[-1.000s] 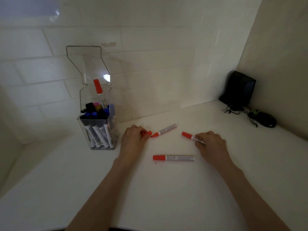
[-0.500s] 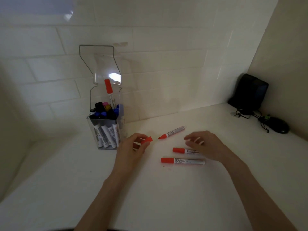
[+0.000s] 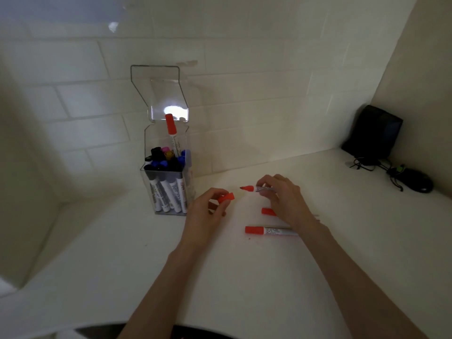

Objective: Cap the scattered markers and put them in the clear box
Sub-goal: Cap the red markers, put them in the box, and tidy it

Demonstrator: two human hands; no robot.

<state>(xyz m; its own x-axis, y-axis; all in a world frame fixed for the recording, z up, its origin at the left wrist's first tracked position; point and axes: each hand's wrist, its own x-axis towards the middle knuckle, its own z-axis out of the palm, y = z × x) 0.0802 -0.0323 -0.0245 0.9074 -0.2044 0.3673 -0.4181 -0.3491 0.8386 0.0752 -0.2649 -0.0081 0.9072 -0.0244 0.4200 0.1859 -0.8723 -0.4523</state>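
Note:
My left hand (image 3: 210, 211) pinches a loose red cap (image 3: 226, 197) just above the white counter. My right hand (image 3: 285, 199) grips an uncapped red marker (image 3: 256, 189), its bare tip pointing left toward the cap, a small gap between them. Two capped red markers lie on the counter: one (image 3: 267, 211) mostly hidden under my right hand, the other (image 3: 269, 230) nearer me. The clear box (image 3: 168, 189) stands upright to the left with its lid flipped open; it holds several markers, and a red-capped one (image 3: 170, 128) sticks up tall.
A white tiled wall runs behind the counter (image 3: 220, 277). In the far right corner sit a black speaker-like device (image 3: 374, 133), tangled cables (image 3: 367, 163) and a black mouse (image 3: 415, 183). The side wall closes in at the right.
My right hand set down the capped marker it held and picked up the uncapped one. My left hand lifted the red cap off the counter toward it.

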